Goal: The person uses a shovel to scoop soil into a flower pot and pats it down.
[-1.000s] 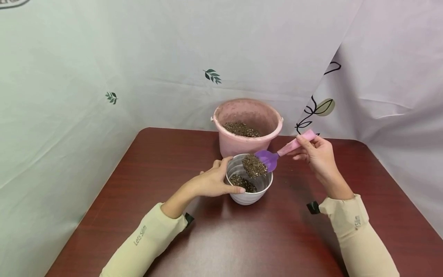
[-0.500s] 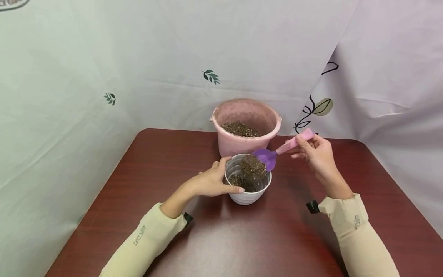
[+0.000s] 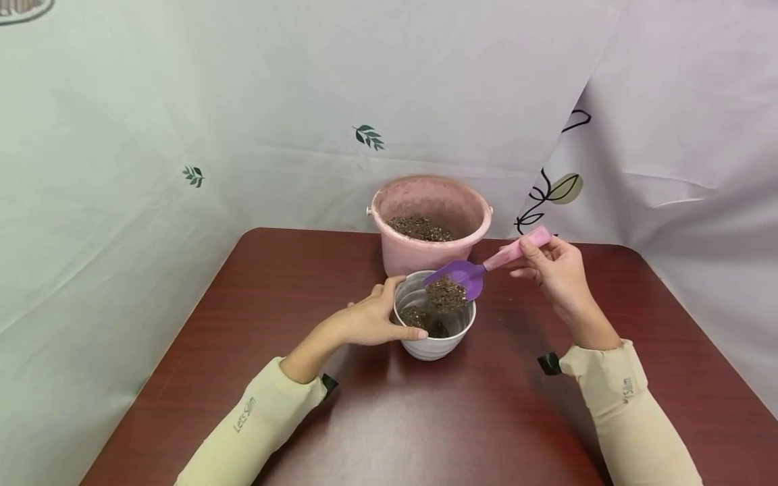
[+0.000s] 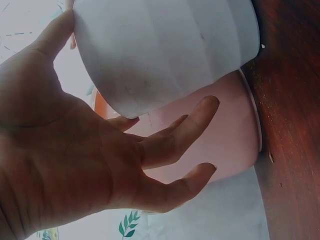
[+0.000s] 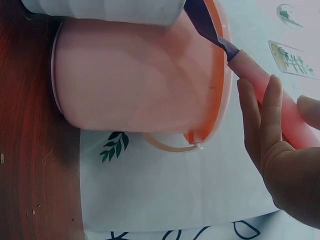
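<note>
A white ribbed plant pot [image 3: 433,347] stands on the table with dark soil [image 3: 419,320] inside. My left hand [image 3: 371,320] holds its rim, thumb at the near side and index finger at the far side; in the left wrist view the other fingers [image 4: 185,130] are spread off the wall. My right hand [image 3: 556,270] pinches the pink handle of a garden trowel [image 3: 513,251] between thumb and fingers. Its purple blade [image 3: 468,273] tilts down over the pot's right rim, with a clump of soil [image 3: 448,295] sliding off its tip into the pot.
Just behind the pot stands a pink bucket [image 3: 419,256], partly filled with the same soil. The dark red table [image 3: 292,283] meets white printed cloth [image 3: 273,135] at its back and sides. A few crumbs lie on the tabletop.
Soil has slid off the trowel blade down into the pot, so more of the purple blade shows. Both hands have kept nearly the same place; the view has shifted slightly.
</note>
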A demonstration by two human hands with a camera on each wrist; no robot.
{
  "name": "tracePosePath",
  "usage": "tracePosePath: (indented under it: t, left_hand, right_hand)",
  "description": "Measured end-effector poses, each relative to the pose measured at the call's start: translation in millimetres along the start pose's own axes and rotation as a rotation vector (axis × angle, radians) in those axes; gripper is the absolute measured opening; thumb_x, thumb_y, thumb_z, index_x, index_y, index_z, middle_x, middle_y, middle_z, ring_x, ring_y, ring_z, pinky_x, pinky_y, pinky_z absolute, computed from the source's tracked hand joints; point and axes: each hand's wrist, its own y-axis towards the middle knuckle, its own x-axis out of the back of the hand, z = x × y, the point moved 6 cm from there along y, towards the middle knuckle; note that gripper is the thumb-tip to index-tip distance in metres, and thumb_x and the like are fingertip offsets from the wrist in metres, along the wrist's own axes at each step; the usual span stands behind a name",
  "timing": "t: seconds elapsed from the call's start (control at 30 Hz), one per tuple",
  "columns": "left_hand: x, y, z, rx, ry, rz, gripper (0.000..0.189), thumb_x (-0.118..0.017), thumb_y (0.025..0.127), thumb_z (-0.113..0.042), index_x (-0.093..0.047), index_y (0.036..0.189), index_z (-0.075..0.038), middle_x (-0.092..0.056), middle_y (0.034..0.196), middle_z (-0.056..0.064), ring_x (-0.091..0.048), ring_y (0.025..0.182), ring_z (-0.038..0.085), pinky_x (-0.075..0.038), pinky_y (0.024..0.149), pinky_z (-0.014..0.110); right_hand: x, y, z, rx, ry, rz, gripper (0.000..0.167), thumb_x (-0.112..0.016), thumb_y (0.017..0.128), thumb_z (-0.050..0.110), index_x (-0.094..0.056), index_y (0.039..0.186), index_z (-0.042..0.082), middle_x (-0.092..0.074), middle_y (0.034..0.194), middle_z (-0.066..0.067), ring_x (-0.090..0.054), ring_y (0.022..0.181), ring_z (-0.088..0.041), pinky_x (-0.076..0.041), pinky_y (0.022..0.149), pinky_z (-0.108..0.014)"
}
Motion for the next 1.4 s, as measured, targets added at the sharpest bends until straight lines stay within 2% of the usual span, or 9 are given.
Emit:
tracePosePath:
  t: [0.13,0.33,0.47,0.6,0.8,1.0,1.27,1.4]
  left_hand:
    - [-0.1,-0.5,1.1,0.002,-0.008,0.002,0.108,-0.073,0.08,-0.061,-0.012,0.156,-0.014,-0.038,0.142,0.023,-0.041,0.135,0.037,-0.017,0.101,0.078]
    - [-0.6,-1.4,1.7,0.003,-0.009,0.0,0.108,-0.073,0.08,-0.061,-0.012,0.156,-0.014,-0.039,0.142,0.023,-0.042,0.134,0.035,-0.017,0.101,0.078]
    - [-1.1,-1.8,0.9,-0.001,-0.005,0.0,0.109,-0.073,0.08,-0.062,-0.012,0.156,-0.014,-0.039,0.141,0.022,-0.043,0.133,0.035,-0.018,0.101,0.077]
    - [-1.9,-1.3,0.8,-0.003,-0.002,0.003,0.11,-0.072,0.079,-0.063,-0.01,0.156,-0.015,-0.039,0.143,0.022,-0.042,0.134,0.036,-0.017,0.101,0.077]
    - [-1.9,-1.7,0.3,-0.005,0.0,0.008,0.11,-0.072,0.08,-0.062,-0.009,0.156,-0.015,-0.035,0.147,0.027,-0.038,0.137,0.038,-0.015,0.102,0.078]
    - [-2.6,-2.5,0.1,-0.005,0.001,0.014,0.11,-0.072,0.08,-0.062,-0.008,0.156,-0.015,-0.035,0.147,0.028,-0.039,0.136,0.038,-0.015,0.102,0.078]
    - [-2.2,-1.8,-0.9,-0.009,-0.001,0.019,0.111,-0.071,0.08,-0.063,-0.007,0.157,-0.016,-0.034,0.147,0.028,-0.038,0.137,0.037,-0.014,0.102,0.078]
    - [-2.9,-0.8,1.1,-0.004,-0.002,0.019,0.111,-0.071,0.08,-0.063,-0.006,0.157,-0.016,-0.035,0.146,0.026,-0.04,0.136,0.037,-0.015,0.103,0.076]
  right_hand:
    - [-1.8,0.1,-0.1,0.007,0.008,0.009,0.011,-0.062,0.096,0.005,-0.065,0.1,-0.005,-0.075,0.091,-0.014,-0.074,0.074,-0.02,-0.058,0.063,-0.031]
    - [-5.3,-1.4,0.1,0.03,0.007,0.061,0.016,-0.059,0.097,0.002,-0.062,0.107,-0.01,-0.074,0.098,-0.017,-0.074,0.083,-0.022,-0.058,0.068,-0.033]
    - [-5.9,-3.1,1.5,0.046,-0.001,0.079,0.012,-0.058,0.098,0.001,-0.064,0.104,-0.007,-0.074,0.1,-0.019,-0.074,0.085,-0.022,-0.058,0.068,-0.032]
    - [-7.0,-3.9,2.7,0.047,-0.002,0.101,0.013,-0.057,0.098,0.002,-0.062,0.104,-0.01,-0.074,0.1,-0.016,-0.073,0.087,-0.021,-0.057,0.07,-0.031]
    - [-10.4,-5.8,3.4,0.057,0.064,0.152,0.024,-0.055,0.098,0.0,-0.054,0.114,-0.017,-0.072,0.107,-0.02,-0.073,0.093,-0.025,-0.056,0.076,-0.036]
    - [-14.3,-6.8,4.8,0.087,0.155,0.262,0.024,-0.049,0.098,-0.007,-0.051,0.12,-0.018,-0.068,0.113,-0.026,-0.07,0.101,-0.028,-0.054,0.083,-0.04]
    - [-20.0,-7.8,2.2,0.093,0.131,0.39,0.027,-0.046,0.099,-0.007,-0.05,0.125,-0.014,-0.066,0.121,-0.023,-0.067,0.107,-0.027,-0.055,0.085,-0.038]
    - [-18.9,-7.4,2.6,0.103,0.07,0.364,0.027,-0.049,0.099,-0.006,-0.051,0.125,-0.015,-0.067,0.12,-0.022,-0.068,0.106,-0.026,-0.055,0.084,-0.037]
